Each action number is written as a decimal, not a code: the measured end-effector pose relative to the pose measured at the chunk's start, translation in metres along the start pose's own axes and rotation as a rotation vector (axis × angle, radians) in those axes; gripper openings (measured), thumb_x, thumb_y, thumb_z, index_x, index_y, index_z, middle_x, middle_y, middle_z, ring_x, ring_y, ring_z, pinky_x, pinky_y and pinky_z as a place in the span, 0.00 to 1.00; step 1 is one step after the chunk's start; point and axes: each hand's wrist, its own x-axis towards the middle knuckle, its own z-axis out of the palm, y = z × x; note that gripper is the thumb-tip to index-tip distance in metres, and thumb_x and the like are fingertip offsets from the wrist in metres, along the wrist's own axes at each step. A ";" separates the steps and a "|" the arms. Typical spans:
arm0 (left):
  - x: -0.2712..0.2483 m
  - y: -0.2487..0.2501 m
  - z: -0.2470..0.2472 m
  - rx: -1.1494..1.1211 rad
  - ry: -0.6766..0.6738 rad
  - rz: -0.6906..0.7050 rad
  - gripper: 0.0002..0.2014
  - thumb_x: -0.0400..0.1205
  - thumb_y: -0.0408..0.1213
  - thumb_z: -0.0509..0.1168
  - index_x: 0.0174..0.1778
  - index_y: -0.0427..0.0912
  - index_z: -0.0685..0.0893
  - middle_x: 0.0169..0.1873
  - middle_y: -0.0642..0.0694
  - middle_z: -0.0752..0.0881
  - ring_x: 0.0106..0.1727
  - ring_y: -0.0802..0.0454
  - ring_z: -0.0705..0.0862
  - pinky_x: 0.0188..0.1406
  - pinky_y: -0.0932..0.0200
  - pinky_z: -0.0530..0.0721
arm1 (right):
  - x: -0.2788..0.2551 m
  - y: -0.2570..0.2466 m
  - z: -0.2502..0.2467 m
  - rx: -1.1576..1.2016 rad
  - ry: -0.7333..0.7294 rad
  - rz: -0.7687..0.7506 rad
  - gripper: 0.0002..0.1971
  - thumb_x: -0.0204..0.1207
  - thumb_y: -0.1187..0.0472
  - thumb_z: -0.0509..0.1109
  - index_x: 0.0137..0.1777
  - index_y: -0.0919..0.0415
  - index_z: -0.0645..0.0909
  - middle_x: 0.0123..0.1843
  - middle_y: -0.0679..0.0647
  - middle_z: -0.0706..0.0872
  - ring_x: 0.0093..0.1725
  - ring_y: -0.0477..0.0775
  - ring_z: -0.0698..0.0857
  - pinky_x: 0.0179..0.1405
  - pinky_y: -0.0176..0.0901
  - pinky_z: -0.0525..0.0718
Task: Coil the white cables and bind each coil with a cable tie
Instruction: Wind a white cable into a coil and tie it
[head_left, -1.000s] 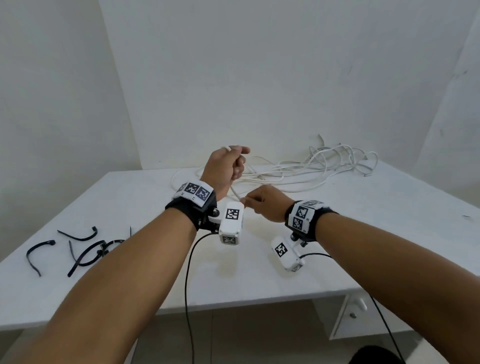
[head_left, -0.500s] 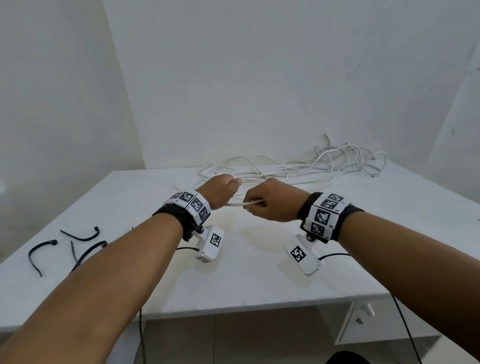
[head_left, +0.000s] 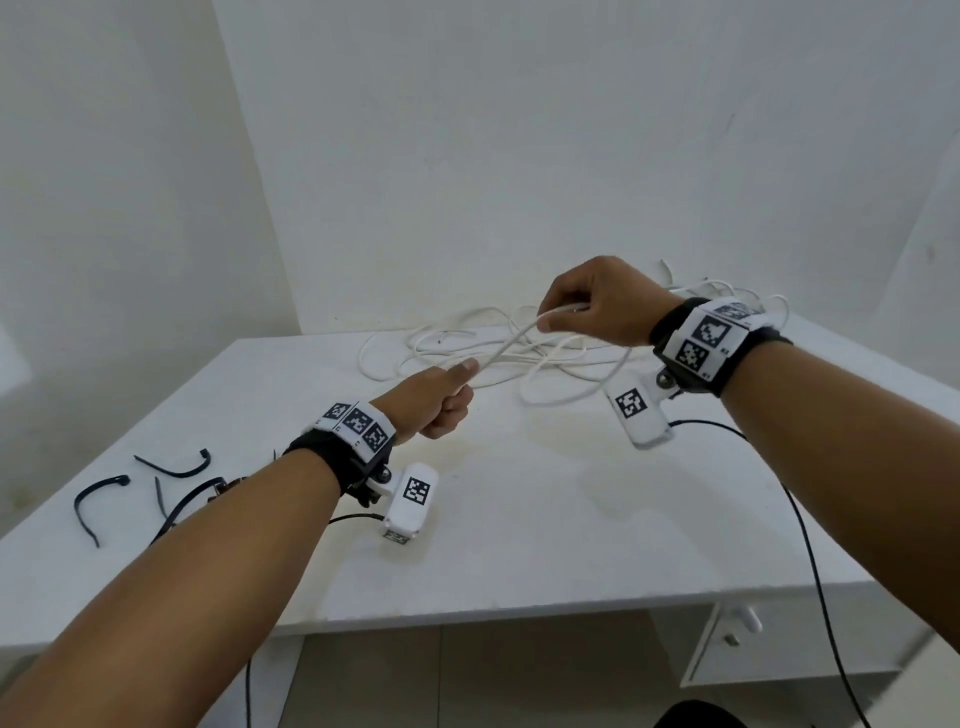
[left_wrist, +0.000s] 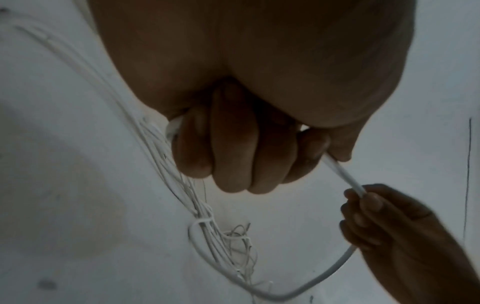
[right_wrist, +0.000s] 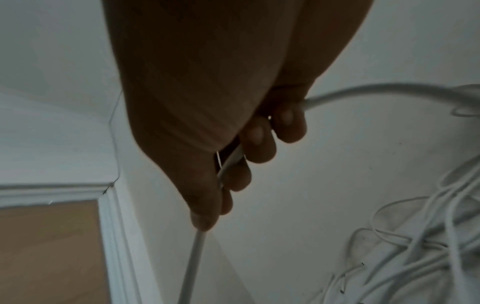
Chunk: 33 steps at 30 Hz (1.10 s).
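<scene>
A white cable (head_left: 506, 347) (left_wrist: 342, 176) (right_wrist: 194, 261) runs taut between my two hands above the white table (head_left: 519, 545). My left hand (head_left: 445, 396) (left_wrist: 249, 148) grips one stretch of it in a fist, low and near the table's middle. Higher and to the right, my right hand (head_left: 587, 306) (left_wrist: 369, 207) (right_wrist: 233, 164) holds the cable between thumb and curled fingers. From that hand the cable loops down into a loose tangle of white cables (head_left: 519, 353) (left_wrist: 221, 236) (right_wrist: 428, 246) at the back of the table.
Several black cable ties (head_left: 150, 488) lie at the table's left edge, partly behind my left forearm. A drawer with a knob (head_left: 743, 623) sits under the table on the right. Black wrist-camera leads (head_left: 800, 519) hang off the front edge. White walls close behind.
My right hand has risen and moved right, away from the left, drawing a length of white cable out between them. The left hand has stayed low, gripping the cable.
</scene>
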 end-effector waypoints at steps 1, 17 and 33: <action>-0.002 0.000 0.001 -0.065 -0.013 0.000 0.28 0.88 0.57 0.49 0.24 0.47 0.60 0.20 0.51 0.58 0.23 0.54 0.53 0.24 0.60 0.50 | 0.003 0.004 -0.002 0.043 0.038 0.024 0.04 0.71 0.53 0.80 0.40 0.51 0.90 0.35 0.52 0.90 0.32 0.51 0.83 0.37 0.39 0.79; -0.009 0.064 0.022 -0.525 -0.048 0.310 0.22 0.90 0.48 0.46 0.30 0.45 0.66 0.20 0.54 0.63 0.19 0.59 0.59 0.21 0.65 0.58 | -0.008 -0.001 0.089 0.161 -0.071 0.124 0.25 0.83 0.54 0.66 0.22 0.37 0.82 0.18 0.39 0.75 0.20 0.42 0.69 0.28 0.35 0.70; 0.044 0.000 0.013 0.105 0.382 0.163 0.23 0.88 0.48 0.52 0.27 0.44 0.69 0.18 0.54 0.70 0.22 0.52 0.67 0.31 0.56 0.68 | -0.035 -0.029 0.097 -0.341 -0.320 -0.079 0.14 0.86 0.50 0.59 0.59 0.52 0.84 0.47 0.50 0.87 0.46 0.56 0.85 0.43 0.48 0.82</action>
